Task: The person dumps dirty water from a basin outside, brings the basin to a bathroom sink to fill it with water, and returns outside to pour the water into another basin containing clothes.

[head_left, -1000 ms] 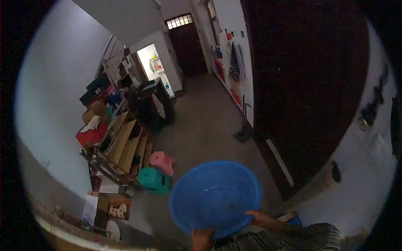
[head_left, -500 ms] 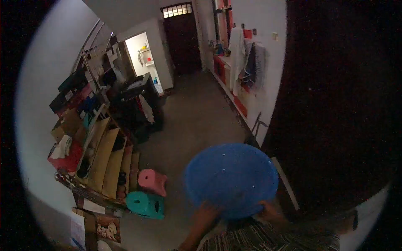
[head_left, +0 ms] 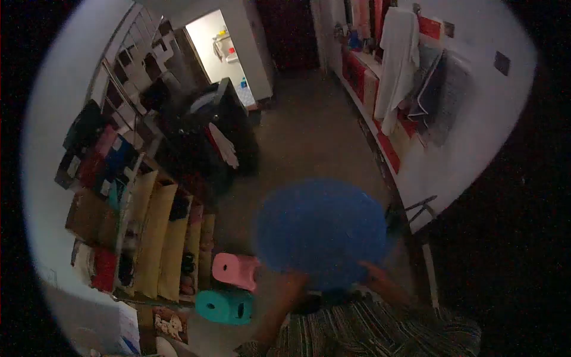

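A wide, round blue plastic basin (head_left: 321,229) is held out in front of my body, its near rim close to my striped clothing. My left hand (head_left: 294,284) grips the near rim on the left side, fingers closed on it. On the right side of the same rim my right hand (head_left: 373,276) has hold too. Blur and dim light hide the fine detail of the fingers and of the basin's inside.
A pink stool (head_left: 234,271) and a green stool (head_left: 223,307) stand on the floor to the left, beside a shoe rack (head_left: 159,238). White cloth (head_left: 397,59) hangs along the right wall. A lit doorway (head_left: 208,44) opens at the back left.
The view has moved forward, so the stools, rack and hanging cloth appear nearer or shifted. The basin stays in both hands and now sits slightly higher in the view.
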`<action>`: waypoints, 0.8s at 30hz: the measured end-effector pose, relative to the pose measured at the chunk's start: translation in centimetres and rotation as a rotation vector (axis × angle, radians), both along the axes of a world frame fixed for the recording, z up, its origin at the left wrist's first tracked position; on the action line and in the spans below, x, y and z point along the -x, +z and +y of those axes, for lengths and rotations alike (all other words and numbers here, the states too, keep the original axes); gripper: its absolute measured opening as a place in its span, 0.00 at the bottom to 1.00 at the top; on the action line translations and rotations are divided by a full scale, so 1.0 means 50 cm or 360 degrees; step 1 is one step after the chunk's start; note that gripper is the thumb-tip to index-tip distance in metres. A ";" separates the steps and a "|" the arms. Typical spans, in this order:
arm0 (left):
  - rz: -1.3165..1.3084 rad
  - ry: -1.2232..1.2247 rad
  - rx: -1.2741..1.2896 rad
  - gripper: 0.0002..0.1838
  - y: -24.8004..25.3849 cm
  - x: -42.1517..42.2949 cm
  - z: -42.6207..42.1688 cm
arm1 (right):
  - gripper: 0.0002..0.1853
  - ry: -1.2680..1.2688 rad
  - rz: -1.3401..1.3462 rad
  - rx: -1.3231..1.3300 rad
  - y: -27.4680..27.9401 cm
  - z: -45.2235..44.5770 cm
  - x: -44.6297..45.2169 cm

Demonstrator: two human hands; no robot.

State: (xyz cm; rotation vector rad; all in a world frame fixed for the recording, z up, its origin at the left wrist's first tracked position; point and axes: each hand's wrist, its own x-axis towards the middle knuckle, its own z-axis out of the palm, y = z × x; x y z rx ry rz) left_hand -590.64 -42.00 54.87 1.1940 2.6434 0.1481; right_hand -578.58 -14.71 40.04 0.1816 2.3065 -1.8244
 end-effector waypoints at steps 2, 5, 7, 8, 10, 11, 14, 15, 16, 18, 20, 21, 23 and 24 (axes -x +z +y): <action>-0.0058 0.0129 -0.0136 0.17 0.008 0.055 0.002 | 0.26 -0.0012 -0.0005 0.0219 0.123 -0.013 0.079; 0.0283 0.0160 -0.0498 0.19 -0.117 0.144 0.006 | 0.26 -0.0439 -0.0403 0.0769 0.061 -0.001 0.247; 0.0360 0.0206 -0.0599 0.19 -0.119 0.205 0.017 | 0.27 -0.0871 -0.0862 0.1086 0.031 0.003 0.337; 0.0350 0.0204 -0.0598 0.19 -0.126 0.241 0.024 | 0.29 -0.0858 -0.0820 0.1082 0.048 0.006 0.372; 0.0241 0.0112 -0.0425 0.19 -0.136 0.326 0.037 | 0.31 -0.0849 -0.0770 0.1062 0.049 0.030 0.442; 0.0236 0.0112 -0.0433 0.19 -0.185 0.371 0.038 | 0.31 -0.0315 -0.0550 0.0469 0.037 0.056 0.465; 0.0256 -0.0027 -0.0398 0.22 -0.272 0.555 0.080 | 0.28 -0.0186 -0.0478 0.0365 -0.096 0.154 0.553; 0.0175 -0.0153 -0.0455 0.21 -0.216 0.605 0.101 | 0.25 -0.0598 -0.0686 0.0903 -0.141 0.170 0.582; 0.0097 -0.0278 -0.0515 0.20 -0.171 0.661 0.129 | 0.25 -0.0597 -0.0691 0.0891 -0.100 0.187 0.622; 0.0143 -0.0323 -0.0470 0.19 -0.121 0.763 0.198 | 0.20 -0.0795 -0.0614 0.0674 0.058 0.186 0.697; 0.0205 -0.0371 -0.0423 0.17 -0.109 0.789 0.239 | 0.19 -0.1006 -0.0629 0.0974 0.093 0.186 0.720; 0.0148 -0.0432 -0.0362 0.16 -0.122 0.828 0.268 | 0.18 -0.1211 -0.0636 0.1264 0.097 0.202 0.755; 0.0088 -0.0472 -0.0303 0.14 -0.134 0.902 0.310 | 0.18 -0.1043 -0.0391 0.0758 -0.080 0.278 0.773; 0.0197 -0.0470 -0.0412 0.13 -0.133 0.937 0.334 | 0.17 -0.0863 -0.0138 0.0263 -0.143 0.316 0.794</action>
